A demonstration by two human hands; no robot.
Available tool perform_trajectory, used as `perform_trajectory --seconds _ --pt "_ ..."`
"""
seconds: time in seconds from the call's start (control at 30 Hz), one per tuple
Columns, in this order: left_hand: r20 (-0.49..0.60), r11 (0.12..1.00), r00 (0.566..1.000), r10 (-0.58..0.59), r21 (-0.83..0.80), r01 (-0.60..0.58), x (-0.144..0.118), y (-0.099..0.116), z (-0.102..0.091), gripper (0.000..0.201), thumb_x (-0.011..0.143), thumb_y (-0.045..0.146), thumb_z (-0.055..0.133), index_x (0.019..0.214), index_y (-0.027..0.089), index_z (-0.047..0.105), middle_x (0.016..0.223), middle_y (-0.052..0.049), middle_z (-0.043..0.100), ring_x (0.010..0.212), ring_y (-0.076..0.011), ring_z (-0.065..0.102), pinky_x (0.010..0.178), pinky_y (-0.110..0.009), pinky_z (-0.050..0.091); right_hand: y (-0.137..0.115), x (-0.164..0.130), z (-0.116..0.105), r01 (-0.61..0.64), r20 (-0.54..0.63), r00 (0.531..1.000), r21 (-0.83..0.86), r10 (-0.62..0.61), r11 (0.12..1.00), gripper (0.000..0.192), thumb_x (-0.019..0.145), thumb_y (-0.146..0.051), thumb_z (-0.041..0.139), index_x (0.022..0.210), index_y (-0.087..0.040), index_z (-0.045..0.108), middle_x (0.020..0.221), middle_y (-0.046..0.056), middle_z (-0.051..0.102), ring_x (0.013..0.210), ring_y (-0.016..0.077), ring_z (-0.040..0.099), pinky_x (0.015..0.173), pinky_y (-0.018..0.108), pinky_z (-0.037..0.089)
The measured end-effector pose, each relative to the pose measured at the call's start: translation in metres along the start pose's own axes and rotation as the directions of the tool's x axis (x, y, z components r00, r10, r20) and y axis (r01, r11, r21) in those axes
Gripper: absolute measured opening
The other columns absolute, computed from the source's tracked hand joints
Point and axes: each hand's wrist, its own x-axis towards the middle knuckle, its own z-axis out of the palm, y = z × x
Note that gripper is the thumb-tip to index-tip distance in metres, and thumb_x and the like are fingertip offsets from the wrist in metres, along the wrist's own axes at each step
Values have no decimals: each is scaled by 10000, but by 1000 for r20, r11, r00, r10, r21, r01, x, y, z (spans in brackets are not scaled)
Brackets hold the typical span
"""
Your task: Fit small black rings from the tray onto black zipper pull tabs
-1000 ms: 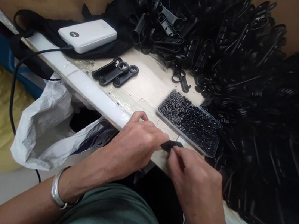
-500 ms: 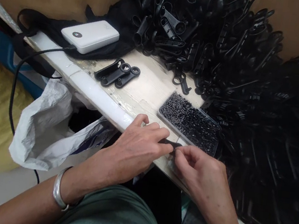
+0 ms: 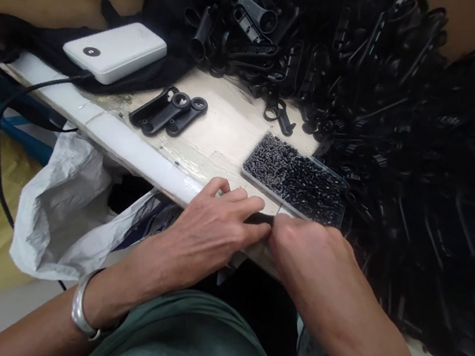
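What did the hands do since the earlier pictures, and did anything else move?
The right hand rolled over: its pinching fingertips showed before, but now its knuckles hide them. The left hand still holds the black part. The three black pieces, white device and tray of little bits stayed put.

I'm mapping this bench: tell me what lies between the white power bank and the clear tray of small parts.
In the head view, three black handle-like parts lie between the white power bank and the clear tray, on the pale tabletop.
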Motion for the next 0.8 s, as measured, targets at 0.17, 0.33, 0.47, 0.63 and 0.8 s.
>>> perform_trajectory --seconds 0.17,0.33,0.47,0.63,0.8 --pt "25 999 999 23 35 -23 0 -1 -1 375 904 68 386 1144 271 589 1087 -44 553 851 -180 470 816 -381 279 22 0 1 -10 64 998 235 -5 972 320 802 -34 532 547 -190 417 477 -22 480 409 111 424 437 257 212" --pt "20 999 1000 22 43 -23 0 -1 -3 358 913 88 389 1162 265 577 1063 -42 547 814 -181 452 806 -374 288 31 -2 4 -11 46 999 392 -7 920 339 902 -137 451 569 -192 417 509 -33 484 430 100 413 449 239 266" --pt "7 1000 1000 15 8 -15 -1 0 -1 323 901 84 397 1096 243 599 1007 -40 554 804 -184 457 791 -376 296 19 -5 7 -43 28 999 242 37 969 272 850 -76 477 607 -195 447 516 -16 515 430 117 471 465 250 305" --pt "-49 996 999 -3 -92 -1 -2 -1 2 271 863 39 401 960 189 605 962 -47 588 811 -177 497 792 -370 331 -4 -5 6 -14 -92 996 -120 3 993 232 760 -9 547 617 -190 523 499 36 543 374 155 482 400 277 275" --pt "-111 980 992 -65 -193 42 -1 -3 4 236 838 -11 385 850 144 563 812 -30 585 774 -170 499 757 -343 374 -24 2 -2 -83 -108 992 -138 68 987 227 764 -59 634 595 -181 545 464 37 516 356 159 486 364 254 243"
